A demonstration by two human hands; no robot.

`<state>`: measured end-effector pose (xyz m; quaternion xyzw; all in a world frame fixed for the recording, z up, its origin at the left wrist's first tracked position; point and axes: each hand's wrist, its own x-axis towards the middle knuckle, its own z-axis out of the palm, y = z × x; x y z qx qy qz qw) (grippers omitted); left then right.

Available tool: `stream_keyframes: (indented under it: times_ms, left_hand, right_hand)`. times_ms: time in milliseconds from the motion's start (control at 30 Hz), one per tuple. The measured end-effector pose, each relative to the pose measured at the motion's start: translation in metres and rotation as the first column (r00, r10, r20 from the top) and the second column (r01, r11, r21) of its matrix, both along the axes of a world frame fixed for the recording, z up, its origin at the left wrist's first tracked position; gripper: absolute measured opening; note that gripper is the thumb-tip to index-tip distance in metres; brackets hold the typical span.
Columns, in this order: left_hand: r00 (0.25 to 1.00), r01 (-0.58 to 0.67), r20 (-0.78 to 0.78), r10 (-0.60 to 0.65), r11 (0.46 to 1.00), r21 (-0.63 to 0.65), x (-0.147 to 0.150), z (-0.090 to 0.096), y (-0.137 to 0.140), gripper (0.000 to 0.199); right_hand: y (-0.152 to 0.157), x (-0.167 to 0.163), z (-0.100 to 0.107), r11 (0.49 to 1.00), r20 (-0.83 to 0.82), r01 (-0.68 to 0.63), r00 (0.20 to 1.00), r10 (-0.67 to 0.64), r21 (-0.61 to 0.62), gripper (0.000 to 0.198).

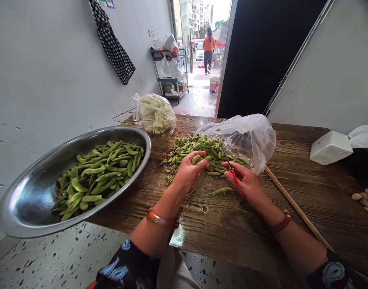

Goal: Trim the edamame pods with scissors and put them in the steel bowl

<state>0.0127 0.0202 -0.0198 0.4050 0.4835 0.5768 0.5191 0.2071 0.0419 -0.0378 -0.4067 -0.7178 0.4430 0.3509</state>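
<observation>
My left hand (188,172) is closed on an edamame pod (196,159), held between thumb and fingers at the near side of the pile. My right hand (245,182) grips scissors (236,182) with red handles, their dark blades pointing away over the pods. Behind both hands spreads a heap of edamame pods (209,147) with clipped bits scattered along its left side. One loose pod (222,191) lies on the wood between my wrists. To the left, a large steel bowl (39,172) holds many green pods (102,176).
A clear plastic bag (256,134) lies behind the pile. Bagged cauliflower (156,114) sits at the table's back left. Thin wooden skewers (292,200) lie right of my right hand. A white box (331,148) and peanuts (366,198) are farther right. A person (208,50) is outside the doorway.
</observation>
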Motion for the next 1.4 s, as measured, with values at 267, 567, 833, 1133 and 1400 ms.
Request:
stream_keyframes:
  times_ms: [267, 567, 833, 1133, 1400]
  left_hand:
    - [0.998, -0.041, -0.052, 0.042, 0.999, 0.021, 0.005, 0.001, -0.002, 0.046]
    - [0.977, -0.054, -0.2, 0.073, 0.994, 0.096, 0.007, -0.001, -0.002, 0.027]
    - [0.976, 0.067, -0.21, -0.051, 0.995, 0.067, 0.01, 0.005, -0.006, 0.027]
    - [0.985, -0.141, 0.092, 0.143, 0.99, -0.025, 0.0, -0.003, 0.002, 0.031]
    - [0.943, 0.093, -0.327, -0.065, 0.993, 0.072, 0.007, 0.002, -0.004, 0.028]
  right_hand:
    - [-0.005, -0.003, 0.007, 0.997, 0.19, -0.033, 0.982, 0.02, 0.064, 0.054]
    - [-0.004, -0.002, 0.005, 0.993, 0.224, -0.047, 0.974, 0.023, 0.106, 0.054]
    - [-0.004, -0.001, 0.004, 0.991, 0.184, -0.049, 0.983, 0.026, 0.121, 0.049]
    - [-0.004, -0.001, 0.005, 0.987, 0.172, -0.031, 0.985, 0.004, 0.155, 0.047]
    - [-0.003, -0.001, -0.002, 0.958, 0.224, 0.03, 0.97, -0.098, 0.287, 0.047]
